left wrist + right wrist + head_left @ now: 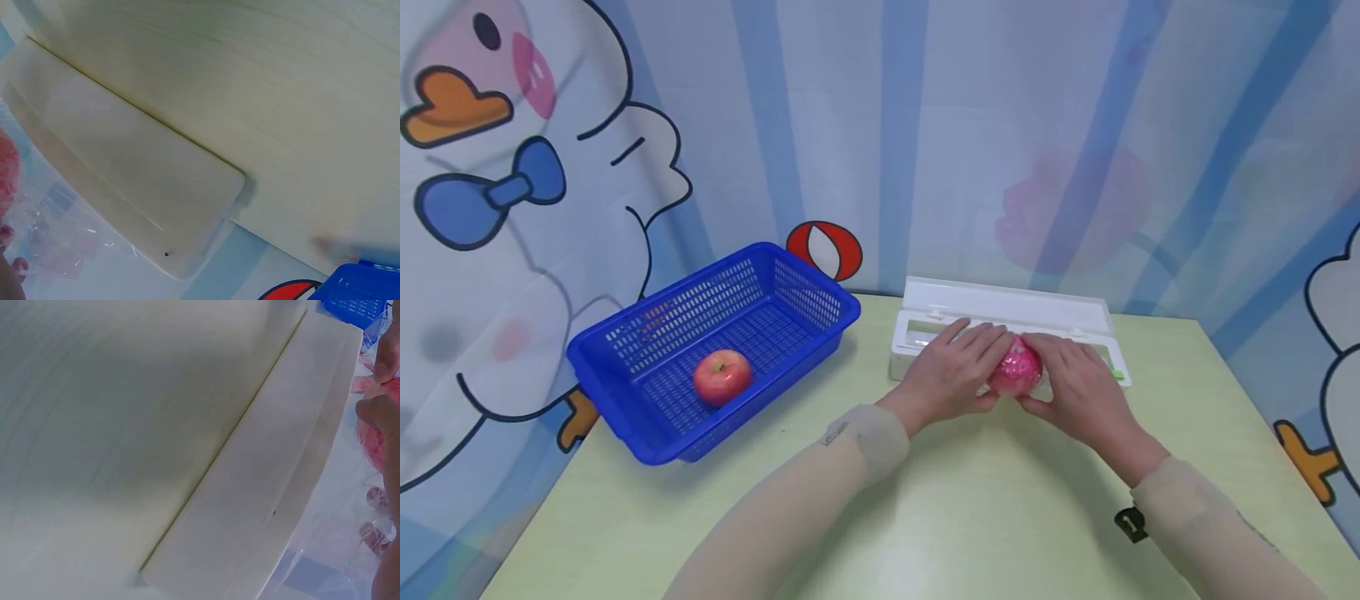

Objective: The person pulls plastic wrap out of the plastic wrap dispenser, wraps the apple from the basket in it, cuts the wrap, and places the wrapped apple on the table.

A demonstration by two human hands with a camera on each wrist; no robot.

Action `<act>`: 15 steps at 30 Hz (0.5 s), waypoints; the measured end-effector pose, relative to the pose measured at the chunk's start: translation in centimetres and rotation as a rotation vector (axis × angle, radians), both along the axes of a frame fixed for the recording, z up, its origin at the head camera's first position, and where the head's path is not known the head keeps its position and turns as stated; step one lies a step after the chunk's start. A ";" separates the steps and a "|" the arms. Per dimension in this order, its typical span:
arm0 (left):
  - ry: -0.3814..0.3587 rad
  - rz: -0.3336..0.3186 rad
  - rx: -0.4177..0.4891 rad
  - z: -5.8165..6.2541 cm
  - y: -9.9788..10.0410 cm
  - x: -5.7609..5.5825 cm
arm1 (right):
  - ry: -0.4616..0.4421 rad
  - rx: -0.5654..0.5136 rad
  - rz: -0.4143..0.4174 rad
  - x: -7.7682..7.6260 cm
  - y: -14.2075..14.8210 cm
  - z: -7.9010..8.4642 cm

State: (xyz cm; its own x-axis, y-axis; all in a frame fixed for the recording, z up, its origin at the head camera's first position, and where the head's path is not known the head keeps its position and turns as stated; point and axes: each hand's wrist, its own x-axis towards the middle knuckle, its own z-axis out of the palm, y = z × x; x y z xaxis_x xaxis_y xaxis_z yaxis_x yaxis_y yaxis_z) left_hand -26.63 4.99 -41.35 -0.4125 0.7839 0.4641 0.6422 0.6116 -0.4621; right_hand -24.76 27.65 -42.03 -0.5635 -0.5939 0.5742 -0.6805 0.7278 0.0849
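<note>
Between my two hands, a round red apple wrapped in shiny clear cling film is held just over the front of a white box. My left hand grips the wrapped apple from its left side, with the fingers laid over the top and the thumb low. From the other side my right hand holds it in the same manner, the thumbs close together beneath. In the right wrist view, loose film spreads around the fingers. The box's white lid stands raised at the back.
On the left of the table stands a blue plastic basket with another red apple inside. A printed curtain hangs right behind the table. Part of a green piece shows at the box's right end.
</note>
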 end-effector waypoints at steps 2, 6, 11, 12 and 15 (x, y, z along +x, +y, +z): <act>-0.016 0.010 0.010 0.2 0.0 0.1 | 0.007 -0.004 0.005 -0.1 0.2 0.2; -0.005 0.032 0.019 0.5 0.0 0.1 | 0.007 -0.018 0.009 -0.3 0.4 0.7; 0.059 0.074 0.002 1.0 0.0 -0.1 | 0.005 -0.033 0.007 -0.7 0.3 1.5; 0.064 0.079 -0.003 1.2 0.1 -0.2 | 0.003 -0.035 0.002 -0.7 0.3 1.6; 0.065 0.090 -0.017 2.1 0.2 -0.4 | -0.001 -0.032 -0.013 -1.0 0.3 2.3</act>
